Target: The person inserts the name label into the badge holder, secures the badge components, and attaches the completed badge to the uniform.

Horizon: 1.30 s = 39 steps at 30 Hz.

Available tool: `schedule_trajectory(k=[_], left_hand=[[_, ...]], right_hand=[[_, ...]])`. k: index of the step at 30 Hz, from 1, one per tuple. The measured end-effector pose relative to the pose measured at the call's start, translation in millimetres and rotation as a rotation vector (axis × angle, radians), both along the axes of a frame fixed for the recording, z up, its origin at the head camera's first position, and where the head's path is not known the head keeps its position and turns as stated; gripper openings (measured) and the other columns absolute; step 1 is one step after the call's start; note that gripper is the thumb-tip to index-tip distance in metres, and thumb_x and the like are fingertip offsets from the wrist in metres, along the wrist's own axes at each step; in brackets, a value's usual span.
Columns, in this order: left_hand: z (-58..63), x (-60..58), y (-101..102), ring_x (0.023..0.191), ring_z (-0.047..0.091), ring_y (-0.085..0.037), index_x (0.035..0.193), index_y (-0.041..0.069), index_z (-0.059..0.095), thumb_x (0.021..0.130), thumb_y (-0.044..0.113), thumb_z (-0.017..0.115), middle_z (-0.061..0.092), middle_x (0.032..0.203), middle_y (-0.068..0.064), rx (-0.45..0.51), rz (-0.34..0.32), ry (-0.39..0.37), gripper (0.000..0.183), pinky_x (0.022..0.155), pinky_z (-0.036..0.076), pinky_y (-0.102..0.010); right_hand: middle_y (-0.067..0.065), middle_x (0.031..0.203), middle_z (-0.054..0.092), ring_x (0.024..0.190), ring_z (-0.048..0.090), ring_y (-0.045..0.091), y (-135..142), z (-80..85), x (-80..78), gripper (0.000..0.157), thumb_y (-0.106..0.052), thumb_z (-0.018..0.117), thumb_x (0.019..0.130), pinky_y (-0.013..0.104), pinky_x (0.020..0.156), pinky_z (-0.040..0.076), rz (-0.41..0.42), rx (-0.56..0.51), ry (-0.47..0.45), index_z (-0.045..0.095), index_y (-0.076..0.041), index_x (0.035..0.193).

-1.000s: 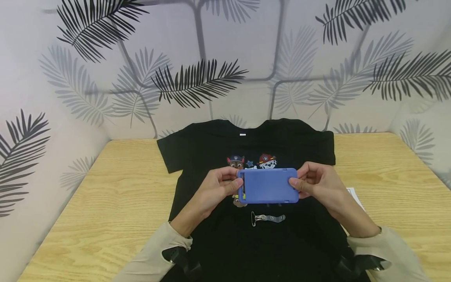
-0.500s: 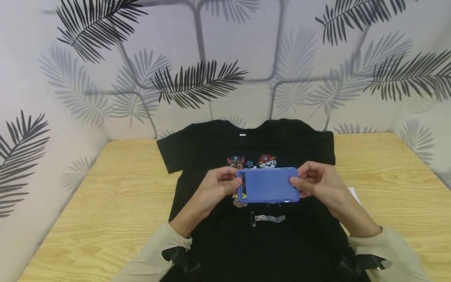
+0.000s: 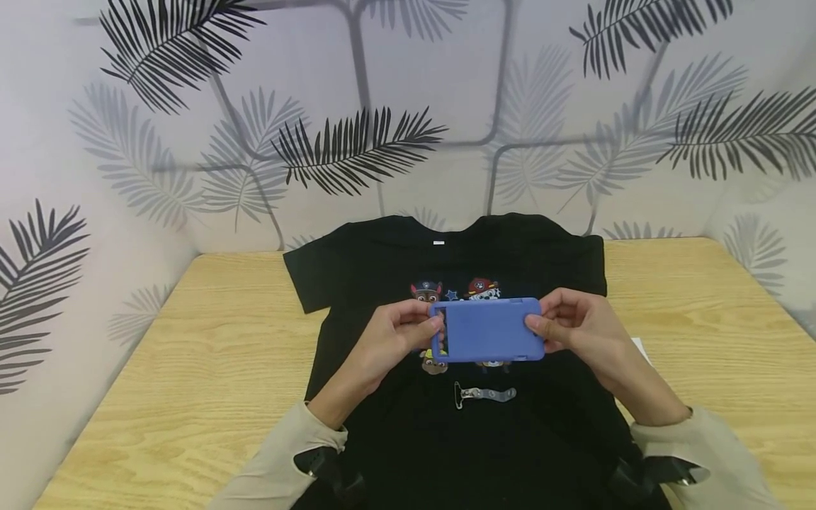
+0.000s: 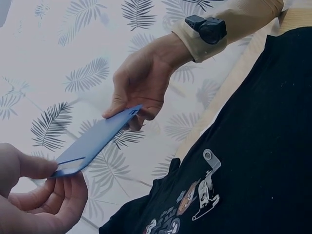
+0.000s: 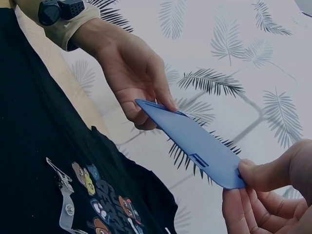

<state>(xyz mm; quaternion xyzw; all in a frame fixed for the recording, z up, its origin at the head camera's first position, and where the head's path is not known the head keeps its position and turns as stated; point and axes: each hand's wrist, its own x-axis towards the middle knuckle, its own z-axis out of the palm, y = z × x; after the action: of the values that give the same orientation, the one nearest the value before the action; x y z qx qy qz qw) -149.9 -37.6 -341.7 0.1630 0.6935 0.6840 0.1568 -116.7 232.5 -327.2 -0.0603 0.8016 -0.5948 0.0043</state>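
Note:
A blue plastic badge holder (image 3: pixel 491 330) hangs level above a black T-shirt (image 3: pixel 459 453). My left hand (image 3: pixel 394 338) pinches its slotted left end between thumb and fingers. At the opposite short end, my right hand (image 3: pixel 585 330) grips with the thumb on the near face. In the left wrist view the badge holder (image 4: pixel 95 139) appears tilted, spanning both hands. A badge strap clip (image 3: pixel 486 394), with a metal pin end and a clear snap strap, lies on the shirt below the holder. The holder covers part of the cartoon dog print (image 3: pixel 426 292).
The shirt is spread on a wood-grain table (image 3: pixel 210 340), its sleeves out to the sides. A white piece of paper (image 3: pixel 640 350) peeks out by the right forearm. Behind the table hangs a leaf-patterned curtain (image 3: pixel 421 85).
The badge holder has risen slightly and tilted a little, its right end higher, uncovering more of the lower print. My right hand has lifted slightly with it. Both hands keep their hold.

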Motion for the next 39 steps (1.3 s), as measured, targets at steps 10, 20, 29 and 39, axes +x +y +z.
schedule_trajectory(k=[10,20,29,39], left_hand=[[-1.1,1.8,-1.2,0.080,0.067,-0.014,0.110,-0.012,0.060,0.091,0.003,0.063,0.065,0.093,-0.013,0.025,0.000,0.008,0.024,0.081,0.056,-0.036],[-2.4,2.0,-1.4,0.080,0.069,-0.015,0.111,-0.013,0.062,0.092,0.002,0.063,0.068,0.095,-0.016,0.047,0.000,0.011,0.024,0.082,0.056,-0.039],[-1.9,-0.1,-0.6,0.081,0.065,-0.014,0.109,-0.010,0.057,0.094,0.002,0.059,0.064,0.093,-0.008,0.128,-0.028,-0.097,0.020,0.082,0.055,-0.035],[0.0,-1.6,-1.7,0.083,0.060,-0.014,0.108,-0.002,0.057,0.099,0.001,0.050,0.064,0.091,-0.003,0.267,-0.078,-0.271,0.012,0.078,0.052,-0.026]], right_hand=[[0.020,0.102,0.066,0.077,0.066,0.016,-2.2,0.5,1.7,0.031,-0.015,0.066,0.093,0.028,0.068,0.057,-0.009,0.099,0.002,0.057,0.009,0.110],[0.017,0.093,0.067,0.071,0.066,0.013,-2.4,0.4,2.5,0.027,-0.009,0.067,0.091,0.028,0.065,0.057,-0.021,0.077,0.040,0.058,0.011,0.106],[0.010,0.088,0.067,0.070,0.065,0.012,-2.9,0.7,2.0,0.027,-0.009,0.067,0.091,0.028,0.065,0.057,-0.025,0.059,0.025,0.057,0.011,0.106],[0.003,0.085,0.066,0.071,0.066,0.012,-2.9,1.9,1.3,0.028,-0.009,0.066,0.091,0.028,0.066,0.057,-0.014,0.024,0.010,0.056,0.012,0.107]])
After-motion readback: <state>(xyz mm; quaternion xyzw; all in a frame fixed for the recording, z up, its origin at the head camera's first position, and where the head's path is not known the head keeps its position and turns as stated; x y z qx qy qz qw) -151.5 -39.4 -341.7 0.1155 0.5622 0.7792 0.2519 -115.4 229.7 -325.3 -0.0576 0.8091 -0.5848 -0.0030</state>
